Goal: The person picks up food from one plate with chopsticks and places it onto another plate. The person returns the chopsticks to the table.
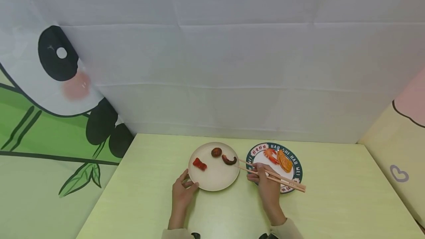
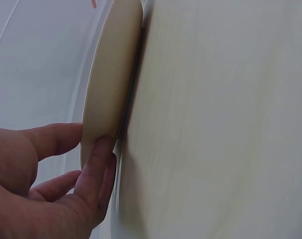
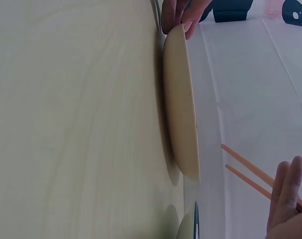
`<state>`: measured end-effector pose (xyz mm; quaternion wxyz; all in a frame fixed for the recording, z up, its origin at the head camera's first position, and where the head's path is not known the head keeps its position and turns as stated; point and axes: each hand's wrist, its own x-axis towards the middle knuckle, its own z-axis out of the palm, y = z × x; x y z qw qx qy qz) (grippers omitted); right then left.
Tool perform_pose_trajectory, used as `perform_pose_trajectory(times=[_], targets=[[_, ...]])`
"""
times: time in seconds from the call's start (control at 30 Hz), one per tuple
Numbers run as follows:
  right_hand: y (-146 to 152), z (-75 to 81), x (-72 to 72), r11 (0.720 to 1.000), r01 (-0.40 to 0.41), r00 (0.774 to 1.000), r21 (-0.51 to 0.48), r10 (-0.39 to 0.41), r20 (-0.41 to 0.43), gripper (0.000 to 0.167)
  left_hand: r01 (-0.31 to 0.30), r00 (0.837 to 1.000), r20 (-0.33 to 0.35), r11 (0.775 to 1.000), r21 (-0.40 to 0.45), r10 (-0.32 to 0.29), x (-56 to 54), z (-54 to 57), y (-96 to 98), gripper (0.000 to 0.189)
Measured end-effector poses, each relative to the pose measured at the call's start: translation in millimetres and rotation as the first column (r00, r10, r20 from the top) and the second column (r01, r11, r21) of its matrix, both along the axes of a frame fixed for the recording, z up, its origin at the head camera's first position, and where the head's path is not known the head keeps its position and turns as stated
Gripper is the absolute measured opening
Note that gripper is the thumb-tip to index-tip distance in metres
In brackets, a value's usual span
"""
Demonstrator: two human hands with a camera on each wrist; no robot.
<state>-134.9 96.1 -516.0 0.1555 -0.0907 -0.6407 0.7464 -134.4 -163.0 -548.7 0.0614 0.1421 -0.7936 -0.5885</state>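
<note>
My left hand [image 1: 182,191] grips the near left rim of a cream plate [image 1: 216,185], thumb and fingers around its edge in the left wrist view. On that plate lie a red piece [image 1: 200,164], a round brown piece like a mushroom cap [image 1: 216,152] and a dark curved piece [image 1: 229,160] near the right rim. A pair of wooden chopsticks [image 1: 289,182] is held in my right hand [image 1: 268,189]. Their tips point left at the dark curved piece; in the right wrist view the tips stand apart above the plate with nothing visible between them.
Partly beneath my right hand is a printed plate [image 1: 300,169] with a green lettered border. It bears an orange-and-white shrimp [image 1: 271,155] and a ridged orange piece [image 1: 284,161]. A pale yellow table [image 1: 338,194] carries both plates; a white sheet [image 1: 232,65] rises behind.
</note>
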Motion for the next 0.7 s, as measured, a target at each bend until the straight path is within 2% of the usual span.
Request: perform_pose_trajectory(times=[0.27,0.7], targets=[[-3.5,-7.0,-5.5,0.999,-0.039,0.999,0.019,0.039,0.013,0.03,-0.018,1.0,-0.015,0.999,-0.028,0.017,1.0,-2.3,1.0,0.068],[-2.3,-12.1,-13.9,0.996,-0.078,0.997,0.046,0.079,-0.017,0.031,-0.012,1.0,-0.008,1.0,0.002,0.012,-0.4,-1.7,2.9,0.068]])
